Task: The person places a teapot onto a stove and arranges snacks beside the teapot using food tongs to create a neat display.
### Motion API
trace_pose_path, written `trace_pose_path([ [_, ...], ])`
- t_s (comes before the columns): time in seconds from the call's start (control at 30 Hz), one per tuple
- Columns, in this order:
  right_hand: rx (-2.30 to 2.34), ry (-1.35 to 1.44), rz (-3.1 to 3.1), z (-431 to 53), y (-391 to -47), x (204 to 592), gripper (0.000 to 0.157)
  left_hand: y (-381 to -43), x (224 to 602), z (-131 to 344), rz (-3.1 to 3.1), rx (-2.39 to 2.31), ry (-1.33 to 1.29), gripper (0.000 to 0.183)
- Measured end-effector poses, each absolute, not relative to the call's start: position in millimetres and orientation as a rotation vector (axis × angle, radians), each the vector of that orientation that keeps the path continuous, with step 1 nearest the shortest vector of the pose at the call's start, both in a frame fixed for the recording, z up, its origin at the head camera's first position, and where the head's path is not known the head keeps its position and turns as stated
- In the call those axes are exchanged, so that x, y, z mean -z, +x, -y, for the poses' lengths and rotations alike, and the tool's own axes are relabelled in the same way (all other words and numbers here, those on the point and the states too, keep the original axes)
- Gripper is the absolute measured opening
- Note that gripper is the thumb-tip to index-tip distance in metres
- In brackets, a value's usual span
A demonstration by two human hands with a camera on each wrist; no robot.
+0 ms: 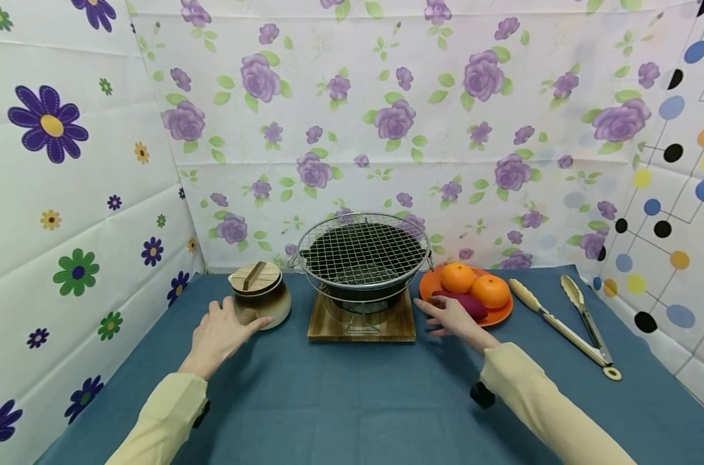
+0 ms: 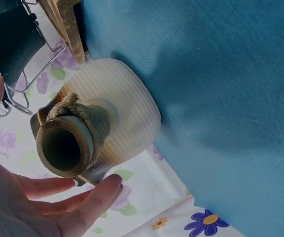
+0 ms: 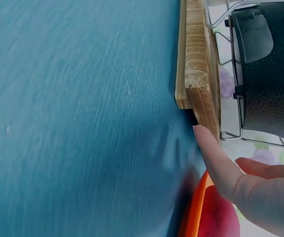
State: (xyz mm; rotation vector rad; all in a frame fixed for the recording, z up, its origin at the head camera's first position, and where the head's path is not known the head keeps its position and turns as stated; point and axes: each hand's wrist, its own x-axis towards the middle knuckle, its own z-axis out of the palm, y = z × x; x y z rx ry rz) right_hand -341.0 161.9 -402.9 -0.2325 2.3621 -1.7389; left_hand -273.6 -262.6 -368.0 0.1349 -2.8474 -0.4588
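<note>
A brown and cream side-handled pot [image 1: 278, 309] with a wooden lid [image 1: 263, 274] stands at the left. My left hand [image 1: 221, 336] is right at its near side, fingers spread. In the left wrist view the pot's hollow, rope-wrapped handle [image 2: 98, 129] points out between thumb and fingers, which are not curled round it. My right hand [image 1: 452, 316] reaches in with relaxed fingers between the grill's wooden board [image 1: 329, 324] and the orange plate [image 1: 498, 318]. Its wrist view shows a fingertip [image 3: 201, 132] close to the board's corner. It overlaps a purple sweet potato [image 1: 474, 306] in the head view.
A round tabletop grill with a wire mesh [image 1: 363, 252] sits on the board at the centre back. Two oranges [image 1: 458, 278] share the plate with the sweet potato. Tongs [image 1: 564, 328] lie at the right on the blue cloth [image 1: 352, 400]. Patterned curtains [image 1: 352, 129] enclose three sides.
</note>
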Motion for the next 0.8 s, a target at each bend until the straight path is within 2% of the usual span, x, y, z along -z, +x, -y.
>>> trace_pose_path([
  [0.8,1.785,-0.061,-2.246,-149,-348,412,0.07,-284,372,258,2.851,0.569,0.217,0.102],
])
